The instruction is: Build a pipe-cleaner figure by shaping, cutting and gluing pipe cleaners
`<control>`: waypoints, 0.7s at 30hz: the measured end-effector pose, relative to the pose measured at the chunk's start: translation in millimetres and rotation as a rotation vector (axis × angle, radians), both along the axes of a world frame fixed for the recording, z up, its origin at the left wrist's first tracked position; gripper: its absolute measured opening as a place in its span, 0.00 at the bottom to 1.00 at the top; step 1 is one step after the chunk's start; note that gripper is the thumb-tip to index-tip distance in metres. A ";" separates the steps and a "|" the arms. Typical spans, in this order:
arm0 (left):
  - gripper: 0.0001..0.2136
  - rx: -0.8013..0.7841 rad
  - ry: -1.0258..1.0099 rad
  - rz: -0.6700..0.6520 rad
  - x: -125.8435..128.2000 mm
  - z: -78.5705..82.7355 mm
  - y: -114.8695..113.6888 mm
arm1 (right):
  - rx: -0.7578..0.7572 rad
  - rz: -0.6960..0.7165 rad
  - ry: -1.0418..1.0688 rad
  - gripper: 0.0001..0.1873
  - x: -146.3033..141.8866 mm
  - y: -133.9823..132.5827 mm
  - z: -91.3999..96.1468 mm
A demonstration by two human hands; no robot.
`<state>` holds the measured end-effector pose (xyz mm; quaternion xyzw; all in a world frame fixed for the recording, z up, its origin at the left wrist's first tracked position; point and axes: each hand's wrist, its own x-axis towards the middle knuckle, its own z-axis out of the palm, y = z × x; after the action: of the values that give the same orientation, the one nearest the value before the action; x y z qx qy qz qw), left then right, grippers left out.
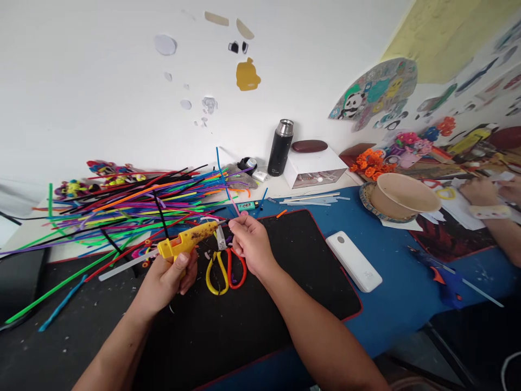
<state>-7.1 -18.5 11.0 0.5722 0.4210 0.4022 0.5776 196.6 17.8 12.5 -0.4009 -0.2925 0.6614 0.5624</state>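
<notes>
My left hand (173, 274) is wrapped around the grip of a yellow hot glue gun (194, 234), with a long glue stick (128, 265) poking out of its back end. The gun's nozzle points right and meets the fingertips of my right hand (253, 241). Those fingers are pinched on a thin pipe cleaner (232, 200), pink near the fingers and seemingly blue higher up; its lower end is hidden. Under both hands, scissors (218, 277) with one yellow and one red handle lie on the black mat (309, 255); the gun partly covers their blades.
Behind the gun spreads a big heap of coloured pipe cleaners (134, 203). A black flask (280, 147) and a white box (315, 168) stand by the wall. To the right are a white power bank (353, 260), a bowl (407, 195), a blue glue gun (445, 279) and another person's arm (499, 217).
</notes>
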 end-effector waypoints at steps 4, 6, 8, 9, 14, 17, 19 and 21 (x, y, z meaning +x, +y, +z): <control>0.28 0.011 -0.018 0.007 1.1 -0.4 0.3 | 0.002 -0.002 -0.011 0.18 0.2 0.4 0.7; 0.28 0.014 -0.037 0.006 1.4 -0.6 0.5 | 0.000 -0.002 -0.009 0.19 0.2 0.6 1.7; 0.27 0.011 -0.050 0.004 1.2 -1.0 0.6 | -0.006 -0.002 -0.001 0.19 0.3 0.5 2.9; 0.27 0.009 -0.053 0.004 1.0 -1.3 0.5 | -0.010 -0.001 0.005 0.19 0.5 0.4 3.4; 0.28 0.012 -0.028 -0.004 -0.7 -4.9 0.2 | -0.035 0.010 0.055 0.19 1.6 -0.3 4.3; 0.28 0.011 0.001 -0.006 -0.6 -7.3 1.2 | -0.049 0.029 0.095 0.20 2.0 -0.6 4.4; 0.29 0.011 0.034 -0.003 -0.1 -6.5 2.4 | -0.047 0.050 0.134 0.20 3.0 -1.0 6.7; 0.30 0.019 0.085 0.025 1.1 -1.8 3.5 | -0.039 0.064 0.187 0.20 5.8 -1.8 12.1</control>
<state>-6.1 -15.0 9.2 0.5888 0.4484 0.3889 0.5486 202.4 16.0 24.7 -0.3385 -0.2385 0.7193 0.5578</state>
